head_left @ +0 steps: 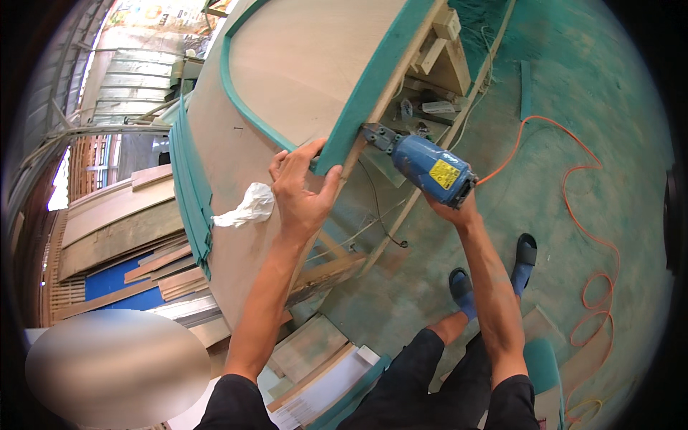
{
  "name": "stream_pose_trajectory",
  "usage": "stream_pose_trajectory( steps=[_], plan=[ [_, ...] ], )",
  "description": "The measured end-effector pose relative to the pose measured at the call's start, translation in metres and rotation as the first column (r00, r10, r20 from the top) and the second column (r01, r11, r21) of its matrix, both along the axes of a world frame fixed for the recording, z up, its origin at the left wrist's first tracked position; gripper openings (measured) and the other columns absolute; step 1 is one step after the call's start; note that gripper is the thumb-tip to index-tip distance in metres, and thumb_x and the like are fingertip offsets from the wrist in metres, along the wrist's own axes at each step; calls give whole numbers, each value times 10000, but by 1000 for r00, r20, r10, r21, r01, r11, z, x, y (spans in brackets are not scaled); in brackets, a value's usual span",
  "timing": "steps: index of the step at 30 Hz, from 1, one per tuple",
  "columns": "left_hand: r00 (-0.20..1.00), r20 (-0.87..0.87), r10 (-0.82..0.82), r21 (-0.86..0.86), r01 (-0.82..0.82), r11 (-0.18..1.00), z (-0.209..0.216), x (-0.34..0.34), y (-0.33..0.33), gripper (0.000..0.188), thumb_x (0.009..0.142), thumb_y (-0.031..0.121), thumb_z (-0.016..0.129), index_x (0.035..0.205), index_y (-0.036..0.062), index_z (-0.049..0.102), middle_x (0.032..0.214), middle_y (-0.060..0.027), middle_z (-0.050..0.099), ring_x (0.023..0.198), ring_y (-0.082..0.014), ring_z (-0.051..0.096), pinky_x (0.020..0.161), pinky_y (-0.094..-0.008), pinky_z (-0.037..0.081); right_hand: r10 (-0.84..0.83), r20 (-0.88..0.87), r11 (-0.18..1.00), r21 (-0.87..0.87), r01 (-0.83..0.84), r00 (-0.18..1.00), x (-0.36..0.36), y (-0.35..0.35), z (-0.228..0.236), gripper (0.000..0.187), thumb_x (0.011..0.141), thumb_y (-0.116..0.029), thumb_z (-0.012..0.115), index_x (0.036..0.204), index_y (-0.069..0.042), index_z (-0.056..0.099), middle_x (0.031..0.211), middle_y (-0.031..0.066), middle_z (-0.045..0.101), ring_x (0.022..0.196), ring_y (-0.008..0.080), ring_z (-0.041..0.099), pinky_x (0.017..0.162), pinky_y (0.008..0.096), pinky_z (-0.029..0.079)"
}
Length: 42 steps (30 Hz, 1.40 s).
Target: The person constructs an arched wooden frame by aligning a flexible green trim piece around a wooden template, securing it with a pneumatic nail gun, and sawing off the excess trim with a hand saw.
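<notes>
My right hand (459,208) grips a blue air nail gun (433,168) from below, much of its handle hidden behind the tool. The gun's nose meets the outer edge of the workbench (287,236), beside a straight green wooden strip (373,79) laid along that edge. With thumb and fingers spread around the strip's near end, my left hand (301,183) holds it. A curved green strip (233,79) bends across the pale bench top, one end close to my left fingers. Crumpled white plastic or paper (251,206) lies left of that hand.
An orange air hose (566,168) runs from the gun and coils on the floor at right. Green strips (190,179) are stacked along the bench's left side, with wooden boards (122,229) beyond. Small items sit on a shelf (430,107) under the bench. Boards (315,351) lie near my legs.
</notes>
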<state>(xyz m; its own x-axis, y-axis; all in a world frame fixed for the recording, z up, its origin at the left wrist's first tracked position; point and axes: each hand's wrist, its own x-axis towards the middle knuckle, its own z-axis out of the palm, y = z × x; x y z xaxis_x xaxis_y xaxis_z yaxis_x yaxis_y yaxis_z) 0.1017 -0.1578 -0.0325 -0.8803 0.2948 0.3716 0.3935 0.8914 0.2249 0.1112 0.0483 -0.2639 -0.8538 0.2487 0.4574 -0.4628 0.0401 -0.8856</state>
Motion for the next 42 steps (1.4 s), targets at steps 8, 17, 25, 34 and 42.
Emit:
stream_pose_trajectory(
  steps=[8,17,25,34,42],
  plan=[
    [1000,9,-17,9,17,1000,1,2,-6,471,837,189,829,1263,55,679,1141,-120,741,1031,-266,661,1114,-427,354,116,-19,982,151,-112,993,5,2,3,409,706,-93,840,1084,-52,690,1011,76,739,947,216,702,912,340,488],
    [984,124,-129,-35,134,990,17,-3,-13,520,928,432,746,1288,66,660,1210,-114,724,1126,-266,664,1127,-453,319,161,19,967,199,-162,987,5,16,18,331,834,-123,836,1139,-64,719,1034,97,758,977,269,726,879,367,560],
    [978,184,-97,-34,105,994,26,2,-13,492,901,349,777,1288,68,659,1229,-109,716,1141,-273,654,1138,-470,306,194,46,979,-66,-191,980,11,0,32,126,699,-64,763,802,-45,693,731,58,692,652,146,659,653,301,520],
    [961,227,-157,-94,182,979,32,-1,-18,551,874,312,808,1341,80,631,1287,-112,706,1197,-268,641,1142,-456,324,192,-51,981,23,-191,980,19,-5,30,246,727,-83,798,956,-8,746,844,69,760,723,148,713,698,286,548],
    [931,17,-365,-189,361,913,24,-29,-52,319,802,255,831,1043,68,739,1190,-77,761,1027,-203,734,910,-352,504,164,-33,974,165,-156,986,26,-9,3,349,853,-124,776,1196,-110,713,1103,89,746,1038,319,706,922,404,552]
  ],
)
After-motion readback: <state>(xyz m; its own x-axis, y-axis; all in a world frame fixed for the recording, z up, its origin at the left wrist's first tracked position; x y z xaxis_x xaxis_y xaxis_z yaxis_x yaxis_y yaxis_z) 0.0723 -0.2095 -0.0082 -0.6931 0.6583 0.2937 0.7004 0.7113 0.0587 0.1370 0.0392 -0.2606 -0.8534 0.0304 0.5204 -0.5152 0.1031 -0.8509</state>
